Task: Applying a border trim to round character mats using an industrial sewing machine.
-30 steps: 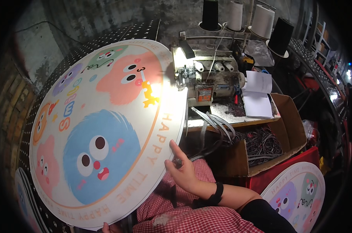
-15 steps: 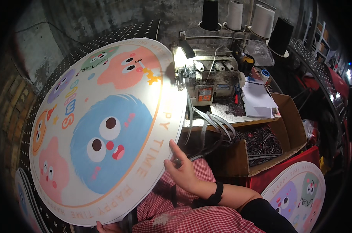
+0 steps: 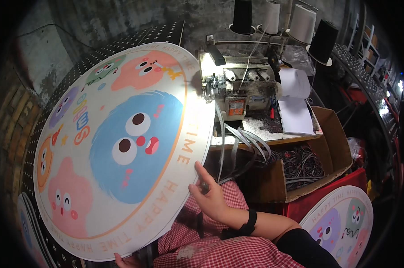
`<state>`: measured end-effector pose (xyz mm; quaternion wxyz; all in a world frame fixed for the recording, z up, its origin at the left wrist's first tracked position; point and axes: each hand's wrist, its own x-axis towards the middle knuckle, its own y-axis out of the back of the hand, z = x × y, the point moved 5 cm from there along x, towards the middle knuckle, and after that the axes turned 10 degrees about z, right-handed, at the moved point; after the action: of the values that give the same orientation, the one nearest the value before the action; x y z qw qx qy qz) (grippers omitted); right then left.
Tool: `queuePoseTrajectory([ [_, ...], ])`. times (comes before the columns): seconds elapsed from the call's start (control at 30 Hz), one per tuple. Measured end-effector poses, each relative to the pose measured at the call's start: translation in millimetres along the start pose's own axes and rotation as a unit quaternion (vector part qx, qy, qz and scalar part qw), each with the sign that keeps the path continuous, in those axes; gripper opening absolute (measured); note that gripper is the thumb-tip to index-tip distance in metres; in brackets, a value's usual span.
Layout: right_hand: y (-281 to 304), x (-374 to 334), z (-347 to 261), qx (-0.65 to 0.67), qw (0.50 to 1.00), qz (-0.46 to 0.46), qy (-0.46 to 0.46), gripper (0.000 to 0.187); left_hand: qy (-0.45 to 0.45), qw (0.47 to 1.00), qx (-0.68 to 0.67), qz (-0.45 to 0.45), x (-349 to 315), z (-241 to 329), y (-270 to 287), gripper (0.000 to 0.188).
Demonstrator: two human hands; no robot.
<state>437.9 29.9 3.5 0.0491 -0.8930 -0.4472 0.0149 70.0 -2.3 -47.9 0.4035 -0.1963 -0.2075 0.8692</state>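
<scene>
A large round mat (image 3: 103,165) with cartoon figures on white lies tilted before me, its right edge under the lit head of an overlock sewing machine (image 3: 251,96). My left hand (image 3: 126,260) pinches the mat's lower rim, thumb on top; its other fingers are mostly hidden. Beside the right rim, my right hand (image 3: 211,196) is curled, index fingertip and thumb tip touching the edge. A small dark metal object (image 3: 204,186) shows within its curl, too little exposed to name. Grey binding strips (image 3: 244,136) hang from the machine's front.
Black and white thread cones (image 3: 269,18) stand behind the machine. A white paper pad (image 3: 295,116) lies right of it, above a cardboard box (image 3: 318,178) of tangled strips. More round mats (image 3: 342,228) stand at lower right. A perforated dark surface (image 3: 159,35) backs the mat.
The mat has turned counterclockwise, its blue figure shifting right and up. My left hand moved slightly right with the rim; my right hand stayed nearly still. The pad's top sheet has lifted.
</scene>
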Motion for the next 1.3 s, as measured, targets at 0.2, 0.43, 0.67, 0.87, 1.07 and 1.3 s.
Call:
queuePoseTrajectory([
  [0.2, 0.9, -1.0, 4.5, 0.001, 0.999, 0.01, 0.032, 0.061, 0.123, 0.982, 0.143, 0.007, 22.5, -25.6, 49.9, 0.052],
  [0.43, 2.7, -0.6, 4.5, 0.012, 1.0, 0.012, 0.026, 0.06, -0.013, 0.997, 0.075, -0.033, 6.1, -3.2, 12.8, 0.048],
  [0.67, 4.5, 1.5, -3.7, 0.01, 0.999, 0.034, 0.039, 0.059, 0.02, 0.996, -0.084, -0.011, -2.6, 3.0, -4.9, 0.048],
  [0.87, 4.1, 2.4, 2.6, 0.009, 0.998, 0.046, 0.048, 0.06, 0.267, 0.95, 0.15, 0.066, -21.0, -9.0, 10.4, 0.05],
  [1.07, 1.3, 2.0, 7.8, 0.039, 0.999, 0.03, 0.021, 0.06, 0.125, 0.989, -0.07, 0.021, 9.1, -11.7, 19.6, 0.043],
  [1.3, 3.8, 9.3, 5.2, 0.01, 0.99, 0.066, 0.12, 0.057, 0.431, 0.828, -0.122, -0.336, -16.3, -20.4, -7.6, 0.042],
])
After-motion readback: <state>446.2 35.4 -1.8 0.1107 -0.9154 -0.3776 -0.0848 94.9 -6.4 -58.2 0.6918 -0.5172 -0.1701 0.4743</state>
